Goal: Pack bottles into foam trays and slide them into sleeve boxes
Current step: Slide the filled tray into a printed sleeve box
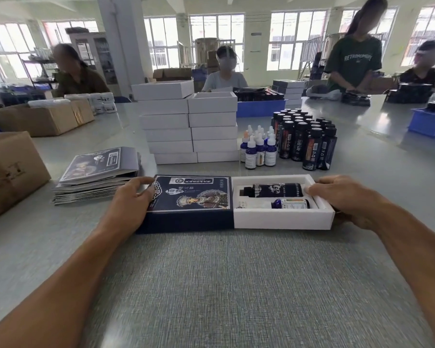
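A dark blue printed sleeve box [189,204] lies flat in front of me on the table. A white foam tray [281,218] sticks out of its right end, about halfway in. In the tray lie a tall black bottle [276,190] and a small blue dropper bottle [289,204], both on their sides. My left hand [133,199] grips the sleeve's left end, fingers curled over its top edge. My right hand [347,200] holds the tray's right end, with the thumb on its rim.
Flat folded sleeves [98,172] are stacked at the left. Two stacks of white trays [189,126] stand behind, with blue dropper bottles [259,146] and black bottles [307,139] to their right. Cardboard cartons [10,169] sit far left. Several people work across the table.
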{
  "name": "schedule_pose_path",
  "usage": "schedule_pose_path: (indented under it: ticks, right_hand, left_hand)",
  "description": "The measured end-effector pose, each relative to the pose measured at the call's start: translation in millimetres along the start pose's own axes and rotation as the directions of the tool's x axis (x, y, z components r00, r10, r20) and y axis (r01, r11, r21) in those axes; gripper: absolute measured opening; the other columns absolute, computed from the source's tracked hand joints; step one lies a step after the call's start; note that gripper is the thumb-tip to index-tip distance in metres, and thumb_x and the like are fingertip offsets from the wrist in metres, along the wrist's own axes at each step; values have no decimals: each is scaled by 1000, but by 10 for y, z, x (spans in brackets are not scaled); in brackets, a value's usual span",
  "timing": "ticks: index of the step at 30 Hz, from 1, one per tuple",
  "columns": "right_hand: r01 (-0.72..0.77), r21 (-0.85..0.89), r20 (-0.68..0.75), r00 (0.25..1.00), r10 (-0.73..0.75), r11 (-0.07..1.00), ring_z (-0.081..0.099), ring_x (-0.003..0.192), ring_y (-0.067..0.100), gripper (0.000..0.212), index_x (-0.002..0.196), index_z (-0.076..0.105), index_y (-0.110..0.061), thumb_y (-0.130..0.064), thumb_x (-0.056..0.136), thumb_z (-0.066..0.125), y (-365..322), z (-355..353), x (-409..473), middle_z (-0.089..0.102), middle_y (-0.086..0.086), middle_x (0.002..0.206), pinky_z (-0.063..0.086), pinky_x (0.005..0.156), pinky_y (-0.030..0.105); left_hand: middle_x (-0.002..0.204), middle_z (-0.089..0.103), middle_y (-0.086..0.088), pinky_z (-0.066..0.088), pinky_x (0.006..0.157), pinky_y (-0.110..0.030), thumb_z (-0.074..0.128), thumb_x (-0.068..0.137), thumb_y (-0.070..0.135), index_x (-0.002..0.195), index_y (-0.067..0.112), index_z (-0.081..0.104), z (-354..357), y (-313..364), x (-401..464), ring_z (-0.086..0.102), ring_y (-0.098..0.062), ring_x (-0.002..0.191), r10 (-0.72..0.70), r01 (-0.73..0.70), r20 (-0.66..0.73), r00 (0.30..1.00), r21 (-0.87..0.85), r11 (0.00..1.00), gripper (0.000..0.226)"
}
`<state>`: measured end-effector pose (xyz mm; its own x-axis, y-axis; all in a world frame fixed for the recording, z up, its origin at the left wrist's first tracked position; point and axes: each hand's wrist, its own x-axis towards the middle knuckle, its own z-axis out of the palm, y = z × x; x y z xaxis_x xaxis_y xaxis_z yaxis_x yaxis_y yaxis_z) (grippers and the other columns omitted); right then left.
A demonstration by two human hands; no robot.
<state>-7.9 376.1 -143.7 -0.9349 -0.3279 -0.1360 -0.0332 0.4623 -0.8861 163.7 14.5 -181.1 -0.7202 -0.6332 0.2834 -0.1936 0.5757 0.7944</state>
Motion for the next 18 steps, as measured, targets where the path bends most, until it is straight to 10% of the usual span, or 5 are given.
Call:
schedule_pose_path:
  ticks: [5, 11, 18]
  right_hand:
    - [-11, -6, 4, 1000, 11, 1000, 73, 59, 19, 9, 87, 63, -25, -22, 95, 65, -8, 12, 0, 78, 5, 83, 49, 41, 22]
    - [66, -301, -145, 983, -114, 951, 62, 79, 19, 16, 83, 69, -20, -32, 92, 65, -14, 128, 21, 67, -1, 84, 50, 72, 34]
    - [49, -328, -175, 978, -112, 943, 60, 76, 18, 27, 94, 73, -11, -33, 96, 58, -5, 307, 41, 68, 4, 85, 40, 59, 27]
  left_hand:
    - [104, 63, 9, 38, 56, -9, 52, 98, 36, 127, 36, 56, -3, 14, 0, 61, 2, 73, -4, 2, 39, 999, 55, 998, 30]
    - [111, 62, 4, 40, 82, -28, 56, 95, 31, 127, 22, 62, 46, 35, 3, 55, -12, 96, 0, -5, 39, 999, 140, 990, 33]
    - [113, 60, 4, 43, 80, -27, 64, 89, 44, 132, 27, 57, 87, 71, -19, 57, -10, 96, -91, 98, 140, 986, -42, 994, 47]
